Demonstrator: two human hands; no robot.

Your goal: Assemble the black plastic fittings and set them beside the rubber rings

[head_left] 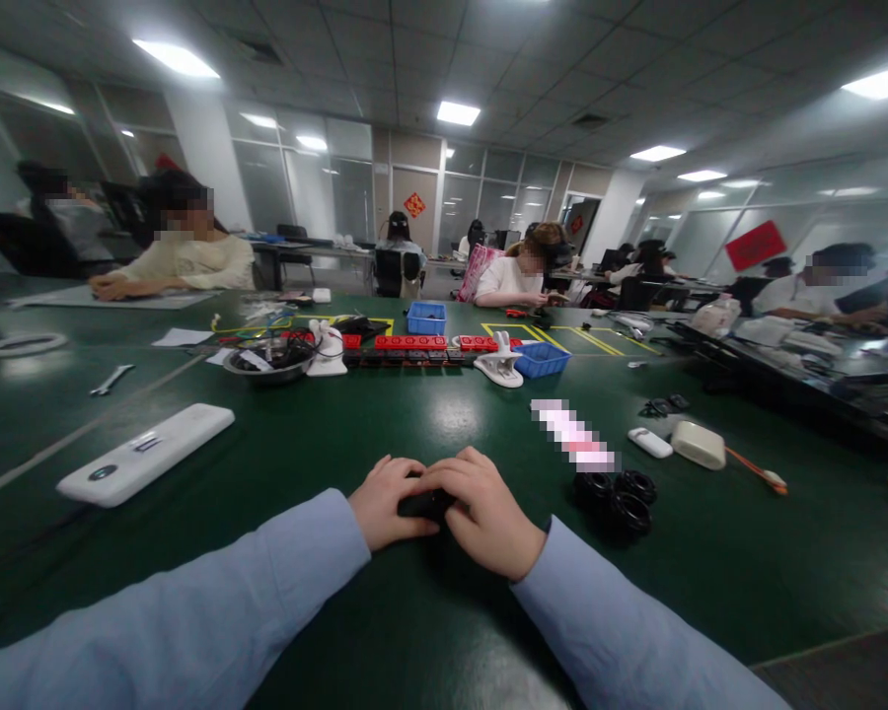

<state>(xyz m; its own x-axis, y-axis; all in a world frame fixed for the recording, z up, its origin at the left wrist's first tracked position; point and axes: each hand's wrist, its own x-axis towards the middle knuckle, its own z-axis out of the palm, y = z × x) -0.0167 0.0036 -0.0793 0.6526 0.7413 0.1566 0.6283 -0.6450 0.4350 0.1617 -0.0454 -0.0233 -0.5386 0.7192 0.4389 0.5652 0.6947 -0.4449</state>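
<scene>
Both of my hands meet over the green table [444,424] around a small black object [423,505], whose kind I cannot make out because fingers cover most of it. My left hand [386,503] curls round its left side, thumb low in front. From the right, my right hand [484,513] is closed on it, with the fingers laid over the top and reaching the left fingertips. To the right of my right hand sit several black ring-shaped coils [629,511]. A blurred-out pinkish-white flat thing [573,434] lies just beyond them.
A long white device [148,456] and a wrench [111,381] lie to the left. Farther back stand a metal bowl [266,373] of dark parts, red bins [410,342], white clamps [498,369] and blue baskets [542,361]. A cream box [699,446] is at right. People sit beyond.
</scene>
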